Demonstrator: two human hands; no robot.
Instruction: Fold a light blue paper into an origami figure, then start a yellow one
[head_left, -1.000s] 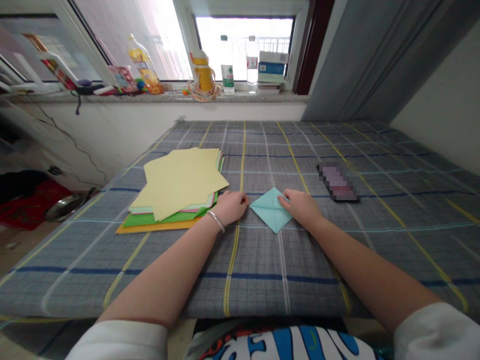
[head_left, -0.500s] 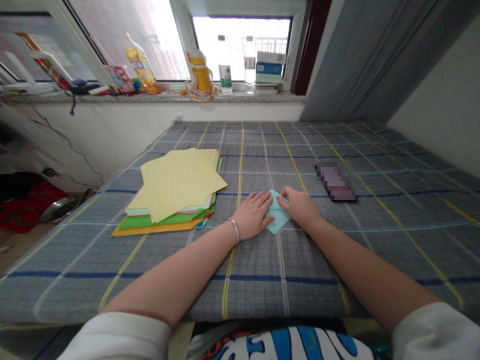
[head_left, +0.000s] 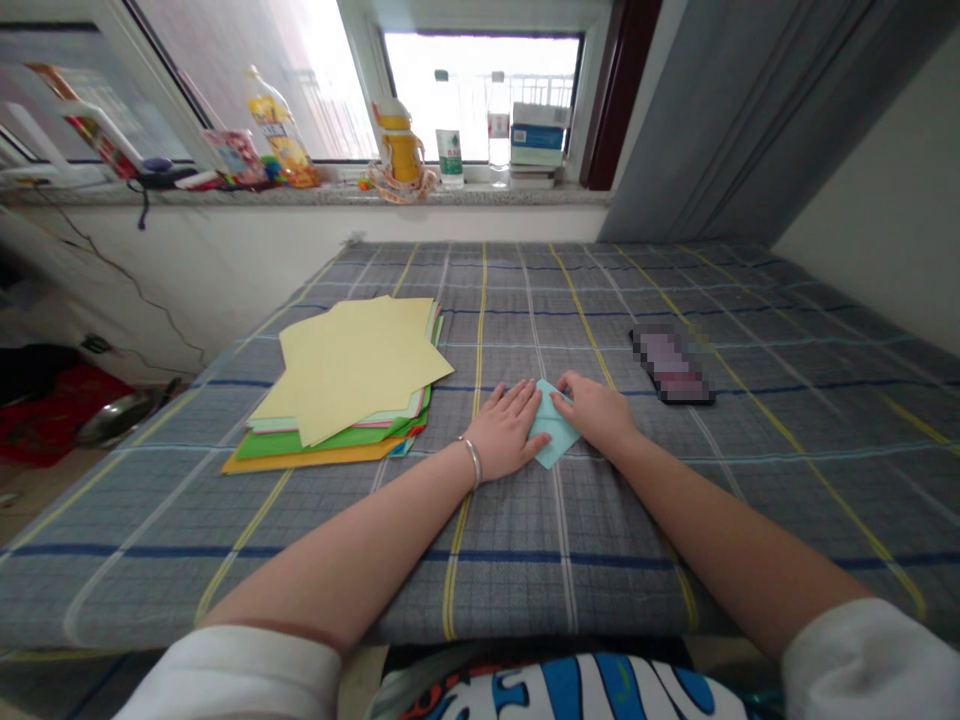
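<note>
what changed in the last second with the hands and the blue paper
The left hand slid right, away from the paper stack, and now lies flat over the left part of the folded light blue paper. Nothing is lifted. The right hand stayed on the paper's right side, and the stack of coloured paper and the blurred object stayed put.

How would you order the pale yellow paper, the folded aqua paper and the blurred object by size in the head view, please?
Largest: the pale yellow paper. Too alike to rank: the blurred object and the folded aqua paper.
</note>
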